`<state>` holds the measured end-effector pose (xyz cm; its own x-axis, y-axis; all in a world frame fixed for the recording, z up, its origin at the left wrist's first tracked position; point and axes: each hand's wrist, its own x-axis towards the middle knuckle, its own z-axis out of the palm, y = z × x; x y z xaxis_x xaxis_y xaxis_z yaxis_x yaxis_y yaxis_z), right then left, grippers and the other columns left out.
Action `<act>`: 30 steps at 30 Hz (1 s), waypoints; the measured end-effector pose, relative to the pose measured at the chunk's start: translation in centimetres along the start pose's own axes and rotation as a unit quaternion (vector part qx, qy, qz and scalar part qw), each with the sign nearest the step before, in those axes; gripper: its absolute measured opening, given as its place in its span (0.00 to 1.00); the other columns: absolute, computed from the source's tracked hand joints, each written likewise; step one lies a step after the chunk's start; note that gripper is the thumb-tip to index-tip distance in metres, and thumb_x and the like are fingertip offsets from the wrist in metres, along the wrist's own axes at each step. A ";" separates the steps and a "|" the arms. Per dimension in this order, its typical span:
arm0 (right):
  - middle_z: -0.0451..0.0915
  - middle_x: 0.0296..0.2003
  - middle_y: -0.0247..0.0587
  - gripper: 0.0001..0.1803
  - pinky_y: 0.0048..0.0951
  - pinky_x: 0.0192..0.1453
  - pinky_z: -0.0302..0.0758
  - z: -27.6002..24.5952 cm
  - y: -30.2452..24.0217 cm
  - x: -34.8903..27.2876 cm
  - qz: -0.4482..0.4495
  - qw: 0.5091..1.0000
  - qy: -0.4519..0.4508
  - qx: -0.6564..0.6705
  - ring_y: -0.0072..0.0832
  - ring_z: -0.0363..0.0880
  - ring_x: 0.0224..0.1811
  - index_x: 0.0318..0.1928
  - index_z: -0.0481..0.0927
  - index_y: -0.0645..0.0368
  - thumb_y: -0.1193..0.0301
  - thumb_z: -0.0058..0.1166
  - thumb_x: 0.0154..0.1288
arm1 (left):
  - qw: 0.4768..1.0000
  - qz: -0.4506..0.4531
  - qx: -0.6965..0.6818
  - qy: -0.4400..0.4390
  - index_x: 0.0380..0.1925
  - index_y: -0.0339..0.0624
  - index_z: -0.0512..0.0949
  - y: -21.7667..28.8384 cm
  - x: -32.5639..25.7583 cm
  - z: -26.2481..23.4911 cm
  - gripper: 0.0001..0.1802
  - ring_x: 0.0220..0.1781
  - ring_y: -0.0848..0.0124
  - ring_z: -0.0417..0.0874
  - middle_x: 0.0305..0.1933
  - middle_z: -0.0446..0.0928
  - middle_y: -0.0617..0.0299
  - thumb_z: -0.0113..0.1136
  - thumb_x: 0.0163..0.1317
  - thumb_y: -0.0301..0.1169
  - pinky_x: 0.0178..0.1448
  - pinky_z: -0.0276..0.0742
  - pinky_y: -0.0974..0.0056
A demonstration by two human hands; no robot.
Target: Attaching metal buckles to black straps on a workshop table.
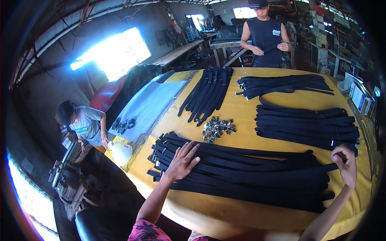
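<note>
A wide bundle of black belts (249,172) lies across the near part of the yellow-covered table, metal buckles at its left end. My left hand (182,162) rests flat on the belts close to those buckles, fingers stretched and palm down. At the bundle's right end, my right hand (346,164) is closed, pinching the tip of one black belt (327,168) that reaches out past the others. Just beyond the bundle sits a heap of small shiny metal buckles (217,127).
Further belt bundles lie at the far middle (209,90), far right (285,83) and right (305,122). A co-worker (263,38) stands across the table, handling a dark strip. Another person (86,122) works at the left beside a white jug (121,152).
</note>
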<state>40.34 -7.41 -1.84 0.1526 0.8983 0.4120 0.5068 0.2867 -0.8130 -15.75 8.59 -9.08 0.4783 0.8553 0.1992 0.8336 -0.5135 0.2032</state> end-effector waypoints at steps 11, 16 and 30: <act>0.73 0.32 0.34 0.04 0.20 0.38 0.70 1.1 0.1 0.6 0.029 0.996 -0.050 0.061 0.18 0.71 0.32 0.36 0.77 0.66 0.85 0.53 0.61 | 0.995 -0.082 0.032 -0.039 0.77 0.49 0.51 -4.1 -0.4 0.6 0.41 0.84 0.51 0.41 0.82 0.44 0.48 0.36 0.74 0.62 0.82 0.36 0.46; 0.78 0.36 0.36 0.10 0.21 0.43 0.76 2.0 -1.0 0.5 0.101 0.987 -0.110 0.057 0.20 0.79 0.37 0.38 0.80 0.66 0.89 0.58 0.56 | 0.994 -0.102 0.037 -0.025 0.78 0.48 0.50 -6.4 -0.1 0.1 0.43 0.84 0.51 0.38 0.82 0.43 0.46 0.36 0.73 0.64 0.83 0.34 0.48; 0.79 0.32 0.34 0.09 0.16 0.29 0.66 4.3 -5.3 0.1 -0.008 0.994 -0.112 -0.015 0.15 0.74 0.28 0.36 0.82 0.63 0.84 0.63 0.54 | 0.891 0.339 -0.301 0.033 0.62 0.31 0.70 24.0 7.5 -0.4 0.30 0.62 0.46 0.77 0.61 0.75 0.39 0.58 0.70 0.43 0.68 0.71 0.51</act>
<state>33.99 -7.42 0.71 -0.0465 0.9459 0.3212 0.5333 0.2954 -0.7927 7.72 2.66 -2.30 0.7813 0.3391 0.5241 0.0513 -0.8716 0.4875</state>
